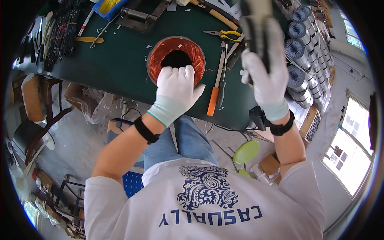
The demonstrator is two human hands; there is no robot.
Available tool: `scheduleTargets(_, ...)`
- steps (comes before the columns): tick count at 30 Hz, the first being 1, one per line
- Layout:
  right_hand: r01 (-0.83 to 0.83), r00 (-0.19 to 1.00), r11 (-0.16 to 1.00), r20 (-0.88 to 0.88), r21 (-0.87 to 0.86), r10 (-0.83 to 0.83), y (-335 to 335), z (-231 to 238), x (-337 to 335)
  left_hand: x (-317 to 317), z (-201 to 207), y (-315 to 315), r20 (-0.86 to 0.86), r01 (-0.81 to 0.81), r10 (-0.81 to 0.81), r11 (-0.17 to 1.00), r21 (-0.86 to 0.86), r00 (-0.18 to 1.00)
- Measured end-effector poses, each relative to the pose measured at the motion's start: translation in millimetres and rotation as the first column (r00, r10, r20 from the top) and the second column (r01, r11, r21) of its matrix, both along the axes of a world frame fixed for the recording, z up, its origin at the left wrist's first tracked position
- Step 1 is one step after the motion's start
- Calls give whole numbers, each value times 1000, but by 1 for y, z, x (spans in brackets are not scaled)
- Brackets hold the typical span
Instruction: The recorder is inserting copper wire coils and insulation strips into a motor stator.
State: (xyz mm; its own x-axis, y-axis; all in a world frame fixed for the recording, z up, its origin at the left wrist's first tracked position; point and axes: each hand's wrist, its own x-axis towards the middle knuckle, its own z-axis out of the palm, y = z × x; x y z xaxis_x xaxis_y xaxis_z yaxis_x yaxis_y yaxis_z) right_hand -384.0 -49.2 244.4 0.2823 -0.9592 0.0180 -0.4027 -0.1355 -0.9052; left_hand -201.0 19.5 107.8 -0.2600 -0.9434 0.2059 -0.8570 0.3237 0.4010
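A round motor stator [155, 64] with a thick ring of red copper winding stands near the front edge of the green bench, its dark bore facing up. My gloved left hand [175, 86] is closed over its near side, the fingertips curled out of sight toward the bore. My gloved right hand [266, 72] is raised at the right, closed around a long tool with dark and pale parts [258, 20]. Motion blurs this tool, so its kind is not clear. Between the hands lie an orange-handled flat tool [213, 101] and a black-handled screwdriver [221, 95].
Yellow-handled pliers [224, 34] and a wooden-handled hammer [220, 18] lie farther back on the green bench [116, 60]. A metal clamp-like block [138, 20] and blue bin [109, 9] stand at the back left. Metal stator cores [298, 50] are stacked at the right.
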Motion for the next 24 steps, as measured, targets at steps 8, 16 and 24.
scheduleTargets(8, -317, 923, 948, -229, -1, 308, 2, -36, -19, 23, 9, -17, -13, 147, -147, 988, 47, 989)
scheduleTargets(16, -72, 940, 980, -315, 188, 130, 45, -90, -53, 10, 7, -23, 69, 124, -122, 992, -29, 990)
scheduleTargets(24, 369, 540, 929, -808, -24, -236, 94, -136, -90, -10, 6, -31, 78, 61, -57, 997, -49, 995)
